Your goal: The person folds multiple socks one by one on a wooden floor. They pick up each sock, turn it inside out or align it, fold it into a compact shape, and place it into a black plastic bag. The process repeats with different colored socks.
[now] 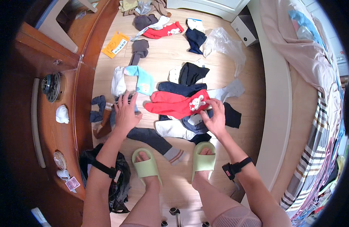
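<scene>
A pair of red socks (173, 104) with a white rabbit figure lies across the middle of the sock pile. At its right end is my right hand (216, 118), thumb and forefinger apart, fingertips at the cuff. To the left, my left hand (126, 114) has its fingers spread over bluish-grey socks, which it partly hides. Just beyond it lie a light blue sock (145, 81) and a white sock (118, 81). Black socks (193, 73) rest farther off. Nearer me are a white sock (174, 129) and a dark grey sock (153, 140) with a striped cuff.
Green slippers (147, 166) are on my feet, close to the pile. A black plastic bag (119, 185) sits by my left forearm. Farther away lie a clear plastic bag (224, 47), an orange packet (116, 44) and more socks. Wooden furniture (83, 113) borders the left, a bed (272, 125) the right.
</scene>
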`<state>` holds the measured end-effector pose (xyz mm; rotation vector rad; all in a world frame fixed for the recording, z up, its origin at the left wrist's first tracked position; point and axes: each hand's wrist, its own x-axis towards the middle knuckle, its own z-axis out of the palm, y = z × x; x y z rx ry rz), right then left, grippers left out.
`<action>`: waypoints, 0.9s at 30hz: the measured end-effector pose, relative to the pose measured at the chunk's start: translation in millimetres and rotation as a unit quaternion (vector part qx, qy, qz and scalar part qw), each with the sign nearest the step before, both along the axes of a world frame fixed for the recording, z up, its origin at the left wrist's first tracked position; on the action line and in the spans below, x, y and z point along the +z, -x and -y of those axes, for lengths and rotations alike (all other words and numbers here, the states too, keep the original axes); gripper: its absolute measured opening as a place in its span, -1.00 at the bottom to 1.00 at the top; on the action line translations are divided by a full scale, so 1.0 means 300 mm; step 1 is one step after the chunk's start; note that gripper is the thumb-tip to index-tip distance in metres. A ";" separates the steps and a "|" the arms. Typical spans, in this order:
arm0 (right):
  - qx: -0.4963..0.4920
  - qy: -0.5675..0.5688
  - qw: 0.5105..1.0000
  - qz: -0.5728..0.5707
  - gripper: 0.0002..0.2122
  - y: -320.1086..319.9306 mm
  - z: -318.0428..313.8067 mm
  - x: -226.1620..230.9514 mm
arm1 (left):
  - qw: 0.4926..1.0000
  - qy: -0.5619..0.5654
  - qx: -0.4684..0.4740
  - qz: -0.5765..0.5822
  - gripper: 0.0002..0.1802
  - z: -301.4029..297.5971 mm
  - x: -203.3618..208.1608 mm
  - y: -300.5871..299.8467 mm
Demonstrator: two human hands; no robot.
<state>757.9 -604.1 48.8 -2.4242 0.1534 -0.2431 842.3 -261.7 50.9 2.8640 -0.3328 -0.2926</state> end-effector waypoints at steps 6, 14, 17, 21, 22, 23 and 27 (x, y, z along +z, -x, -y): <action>0.035 0.040 0.997 -0.060 -0.53 -0.146 -0.052 -0.071 | 0.999 -0.033 -0.041 -0.010 -0.29 -0.066 -0.069 -0.063; 0.027 0.032 0.991 -0.129 -0.74 -0.211 -0.035 -0.064 | 0.998 -0.037 -0.050 -0.028 -0.21 0.091 -0.012 -0.171; 0.013 0.065 0.998 -0.009 -0.71 -0.336 -0.022 -0.040 | 0.991 -0.091 -0.023 -0.094 0.04 0.160 -0.021 -0.170; 0.077 0.067 0.995 0.015 -0.61 -0.593 0.015 -0.110 | 0.987 -0.128 -0.029 -0.097 0.22 0.160 -0.119 -0.168; 0.089 0.091 0.992 0.008 -0.58 -0.649 0.021 -0.154 | 0.989 -0.116 -0.035 -0.089 0.21 0.157 -0.113 -0.165; 0.098 0.122 0.988 0.001 -0.55 -0.699 0.054 -0.185 | 0.990 -0.104 -0.047 -0.087 0.19 0.181 -0.106 -0.180; 0.108 0.231 0.945 -0.206 -0.42 -0.832 0.014 -0.188 | 0.988 -0.122 -0.043 -0.089 0.22 0.158 -0.129 -0.189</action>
